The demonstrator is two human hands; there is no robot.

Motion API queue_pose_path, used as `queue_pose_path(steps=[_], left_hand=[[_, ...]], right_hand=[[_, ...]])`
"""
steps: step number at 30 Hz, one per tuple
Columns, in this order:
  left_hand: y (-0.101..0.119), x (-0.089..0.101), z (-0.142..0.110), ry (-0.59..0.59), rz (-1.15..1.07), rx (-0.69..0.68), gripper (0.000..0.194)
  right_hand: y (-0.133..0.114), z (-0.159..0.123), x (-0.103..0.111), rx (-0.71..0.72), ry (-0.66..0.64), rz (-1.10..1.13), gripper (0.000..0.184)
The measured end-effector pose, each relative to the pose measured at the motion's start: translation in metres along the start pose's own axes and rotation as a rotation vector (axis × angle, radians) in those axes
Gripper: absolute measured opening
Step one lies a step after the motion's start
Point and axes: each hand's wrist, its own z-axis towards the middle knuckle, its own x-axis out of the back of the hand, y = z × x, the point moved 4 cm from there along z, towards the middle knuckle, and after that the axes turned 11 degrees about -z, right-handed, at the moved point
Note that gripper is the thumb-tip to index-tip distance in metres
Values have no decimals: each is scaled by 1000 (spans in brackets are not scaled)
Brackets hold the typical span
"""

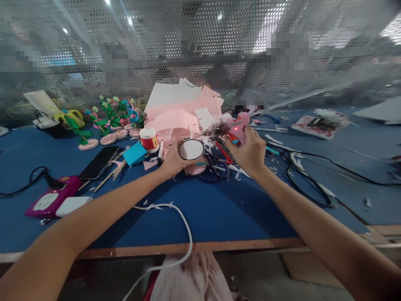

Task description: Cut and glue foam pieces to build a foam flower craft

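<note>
My left hand (172, 161) is closed around the edge of a white disc with a dark rim (191, 149), its flat face turned up. Under that lies a pink disc (195, 169), partly covered. In my right hand (251, 149) is a pink glue gun (240, 124) with a small red light, its dirty nozzle end pointing left towards the disc. Dark blue looped handles (216, 168), seemingly of scissors, lie beneath and between my hands among paper scraps. A red and white tub (149, 140) stands left of the disc.
Pink and white paper sheets (175, 104) are piled behind. Several small green plant models (109, 119) on pink bases stand left, near a phone (99, 162) and a purple power socket (54, 196). A white cable (184, 221) crosses the front edge; black cords (297, 184) lie right.
</note>
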Motion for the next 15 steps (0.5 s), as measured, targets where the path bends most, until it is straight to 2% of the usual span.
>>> queue_pose_path(steps=[6, 15], left_hand=[[6, 2, -3, 22, 2, -120, 79], [6, -2, 0, -75, -42, -156, 89]], right_hand=[[1, 1, 0, 21, -12, -40, 29], [-8, -7, -3, 82, 6, -28, 30]])
